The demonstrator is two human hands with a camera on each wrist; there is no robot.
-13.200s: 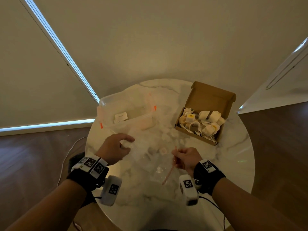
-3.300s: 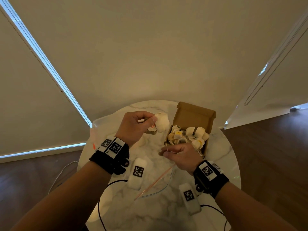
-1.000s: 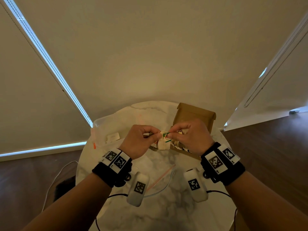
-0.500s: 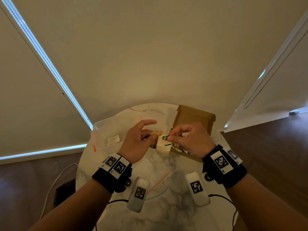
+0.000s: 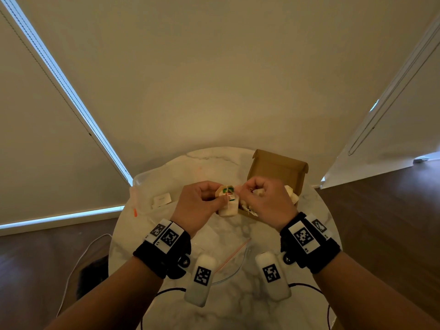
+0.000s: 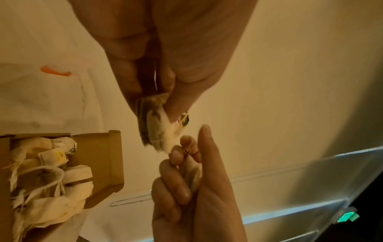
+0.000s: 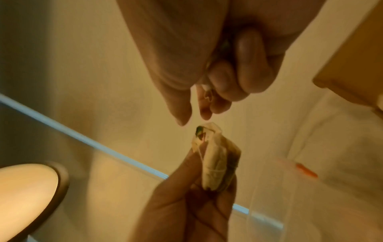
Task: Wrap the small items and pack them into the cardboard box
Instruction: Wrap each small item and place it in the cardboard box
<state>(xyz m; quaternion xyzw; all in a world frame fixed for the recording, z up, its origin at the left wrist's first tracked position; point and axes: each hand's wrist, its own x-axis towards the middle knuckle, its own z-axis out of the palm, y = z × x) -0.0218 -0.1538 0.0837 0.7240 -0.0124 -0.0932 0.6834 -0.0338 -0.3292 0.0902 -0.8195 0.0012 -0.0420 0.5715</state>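
Hands mid-wrap over the counter

Left hand (image 5: 198, 207) pinches a small tea bag (image 5: 228, 203) between thumb and fingers, held in the air just in front of the cardboard box (image 5: 277, 173). I see soft, crinkled off-white paper, pillow-shaped, with a thin string round it and a green-and-red tag at the top. Right hand (image 5: 263, 201) is curled, fingertips pinching something small and pale close beside the bag's tag end; from the wrist views I can't tell if it's the string end. Box is plain brown corrugated card, lid flap standing open, with a heap of similar pale wrapped bags (image 6: 47, 176) and loose strings inside. Counter (image 5: 238, 303) is round, glossy white marble with grey veins. Clear plastic tub (image 5: 147, 186) with orange clips sits left of the box.
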